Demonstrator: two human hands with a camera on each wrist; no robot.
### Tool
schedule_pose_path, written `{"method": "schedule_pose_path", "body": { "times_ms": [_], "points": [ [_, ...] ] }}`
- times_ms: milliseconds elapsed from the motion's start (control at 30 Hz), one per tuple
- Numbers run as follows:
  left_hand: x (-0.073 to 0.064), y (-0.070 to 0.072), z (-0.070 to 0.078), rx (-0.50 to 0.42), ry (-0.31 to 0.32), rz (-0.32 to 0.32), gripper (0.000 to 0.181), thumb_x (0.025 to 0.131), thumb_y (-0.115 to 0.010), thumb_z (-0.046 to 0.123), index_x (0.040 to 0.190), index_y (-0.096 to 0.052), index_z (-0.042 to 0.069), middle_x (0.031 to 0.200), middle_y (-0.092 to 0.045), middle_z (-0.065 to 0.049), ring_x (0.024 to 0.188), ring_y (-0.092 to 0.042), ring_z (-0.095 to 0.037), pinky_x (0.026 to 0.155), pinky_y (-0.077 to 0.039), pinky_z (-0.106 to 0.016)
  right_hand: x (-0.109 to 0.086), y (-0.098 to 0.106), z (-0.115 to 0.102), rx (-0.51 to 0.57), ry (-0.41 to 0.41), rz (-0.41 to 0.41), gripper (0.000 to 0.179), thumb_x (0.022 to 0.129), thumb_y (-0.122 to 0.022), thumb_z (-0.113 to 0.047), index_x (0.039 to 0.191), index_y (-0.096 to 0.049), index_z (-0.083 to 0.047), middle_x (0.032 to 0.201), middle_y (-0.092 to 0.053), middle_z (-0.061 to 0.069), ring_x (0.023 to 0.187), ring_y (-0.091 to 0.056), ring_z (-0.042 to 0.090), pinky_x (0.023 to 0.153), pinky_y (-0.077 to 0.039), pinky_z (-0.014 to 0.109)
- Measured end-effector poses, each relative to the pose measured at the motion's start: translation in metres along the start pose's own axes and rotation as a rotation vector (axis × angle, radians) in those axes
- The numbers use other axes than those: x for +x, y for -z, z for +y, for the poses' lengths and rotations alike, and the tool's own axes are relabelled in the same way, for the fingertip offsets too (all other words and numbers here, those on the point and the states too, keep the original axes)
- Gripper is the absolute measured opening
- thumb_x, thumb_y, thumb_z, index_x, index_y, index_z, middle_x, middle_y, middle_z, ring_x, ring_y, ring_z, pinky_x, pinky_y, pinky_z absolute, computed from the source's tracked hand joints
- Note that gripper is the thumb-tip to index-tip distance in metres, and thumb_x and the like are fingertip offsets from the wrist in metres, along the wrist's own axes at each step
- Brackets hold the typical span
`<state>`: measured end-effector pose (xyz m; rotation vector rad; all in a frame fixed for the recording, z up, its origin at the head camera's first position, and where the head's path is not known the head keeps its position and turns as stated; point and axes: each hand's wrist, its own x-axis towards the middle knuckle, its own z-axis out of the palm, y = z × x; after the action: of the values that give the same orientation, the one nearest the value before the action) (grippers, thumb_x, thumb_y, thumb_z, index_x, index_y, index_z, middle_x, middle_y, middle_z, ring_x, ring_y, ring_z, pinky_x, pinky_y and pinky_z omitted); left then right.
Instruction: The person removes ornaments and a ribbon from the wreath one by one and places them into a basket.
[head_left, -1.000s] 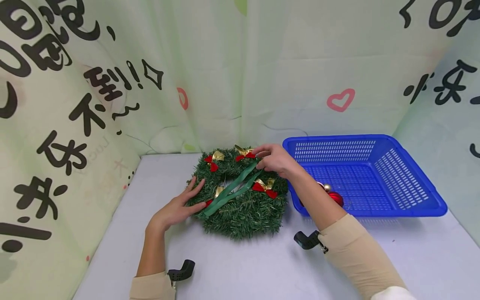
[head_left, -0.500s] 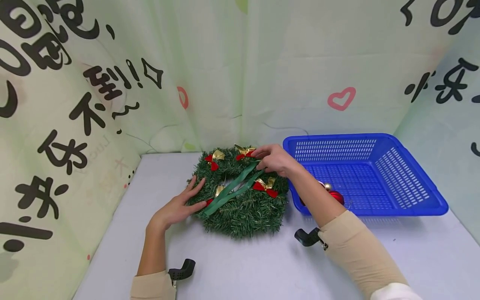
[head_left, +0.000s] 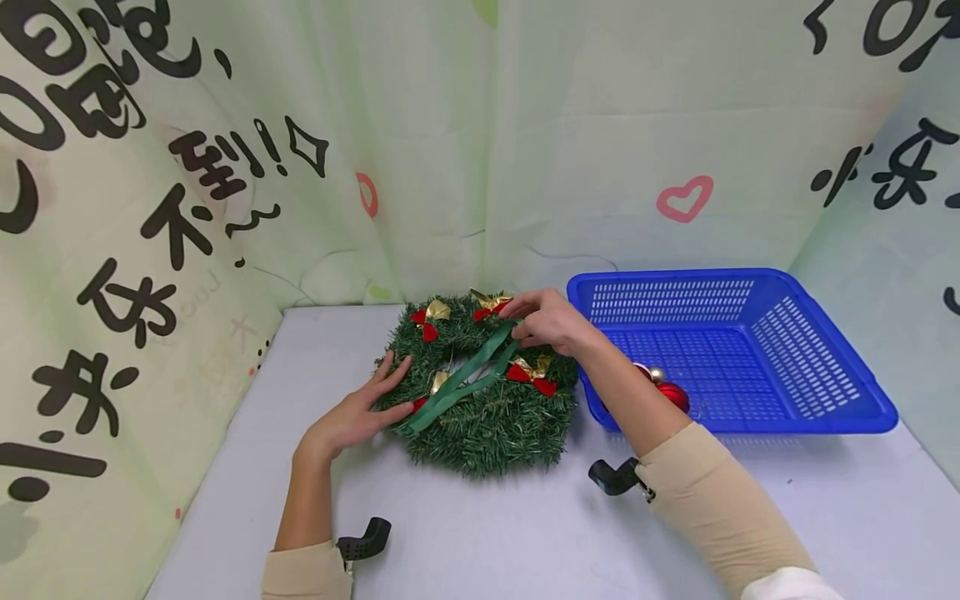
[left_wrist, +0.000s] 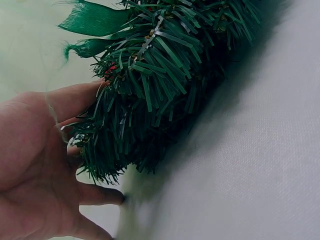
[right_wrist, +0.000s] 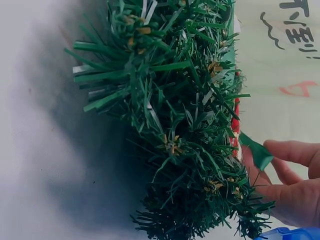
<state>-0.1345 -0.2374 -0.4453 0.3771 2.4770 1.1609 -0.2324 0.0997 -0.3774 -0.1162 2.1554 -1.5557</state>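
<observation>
A green artificial wreath (head_left: 487,442) lies flat on the table, bearing several red-and-gold bows (head_left: 530,375). A green ribbon (head_left: 465,371) runs diagonally across its centre in two strands. My left hand (head_left: 352,421) rests on the wreath's left edge with fingers spread; in the left wrist view its fingertips touch or go behind the needles. At the wreath's upper right, my right hand (head_left: 551,323) touches the ribbon end and the back bow with loosely bent fingers. In the right wrist view, thumb and fingers stand apart beside the ribbon tip (right_wrist: 257,152); the wreath hides some fingertips.
A blue plastic basket (head_left: 840,400) stands right of the wreath, close to the right forearm. Inside it, at the left, lie a red ball ornament (head_left: 673,396) and a small gold ball (head_left: 656,374). A printed curtain (head_left: 570,167) surrounds the white table (head_left: 465,542).
</observation>
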Motion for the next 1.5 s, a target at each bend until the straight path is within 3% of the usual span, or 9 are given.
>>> {"method": "schedule_pose_path", "body": {
  "times_ms": [300, 567, 867, 1133, 1500],
  "points": [
    [-0.002, 0.000, 0.002, -0.010, -0.007, -0.005, 0.077, 0.106, -0.061, 0.040, 0.168, -0.015, 0.034, 0.176, 0.011, 0.001, 0.160, 0.001, -0.047, 0.120, -0.015, -0.076, -0.002, -0.001, 0.001, 0.035, 0.014, 0.036, 0.039, 0.097, -0.060, 0.011, 0.135, -0.061, 0.008, 0.141, -0.056, 0.026, 0.114, -0.068, 0.039, 0.100, -0.057, 0.050],
    [0.001, -0.001, 0.000, -0.010, 0.003, -0.010, 0.079, 0.105, -0.060, 0.045, 0.168, -0.013, 0.036, 0.176, 0.012, 0.006, 0.161, 0.000, -0.043, 0.121, -0.016, -0.074, -0.010, 0.002, 0.000, 0.044, 0.064, 0.077, 0.033, 0.098, -0.061, 0.008, 0.131, -0.064, 0.008, 0.138, -0.058, 0.026, 0.104, -0.072, 0.033, 0.098, -0.057, 0.052],
    [-0.002, -0.001, 0.003, -0.003, -0.007, -0.006, 0.077, 0.106, -0.060, 0.041, 0.168, -0.015, 0.034, 0.176, 0.011, 0.001, 0.160, 0.000, -0.047, 0.120, -0.015, -0.076, -0.020, 0.004, -0.005, 0.049, 0.120, 0.116, 0.030, 0.097, -0.063, 0.007, 0.128, -0.064, 0.011, 0.133, -0.060, 0.026, 0.095, -0.075, 0.027, 0.095, -0.059, 0.048],
    [-0.001, 0.000, 0.001, -0.007, 0.004, -0.006, 0.079, 0.105, -0.060, 0.045, 0.168, -0.014, 0.036, 0.176, 0.012, 0.004, 0.161, 0.001, -0.044, 0.121, -0.015, -0.075, -0.030, 0.005, -0.013, 0.092, 0.166, 0.140, 0.023, 0.096, -0.064, 0.008, 0.119, -0.067, 0.009, 0.130, -0.059, 0.024, 0.092, -0.074, 0.025, 0.089, -0.062, 0.041],
    [0.000, 0.000, 0.001, 0.001, -0.007, -0.001, 0.077, 0.106, -0.060, 0.043, 0.168, -0.015, 0.034, 0.176, 0.011, 0.001, 0.160, 0.001, -0.046, 0.120, -0.014, -0.075, -0.045, 0.009, -0.021, 0.148, 0.232, 0.158, 0.023, 0.097, -0.063, 0.007, 0.119, -0.064, 0.013, 0.125, -0.055, 0.022, 0.092, -0.071, 0.022, 0.087, -0.063, 0.039]
  ]
}}
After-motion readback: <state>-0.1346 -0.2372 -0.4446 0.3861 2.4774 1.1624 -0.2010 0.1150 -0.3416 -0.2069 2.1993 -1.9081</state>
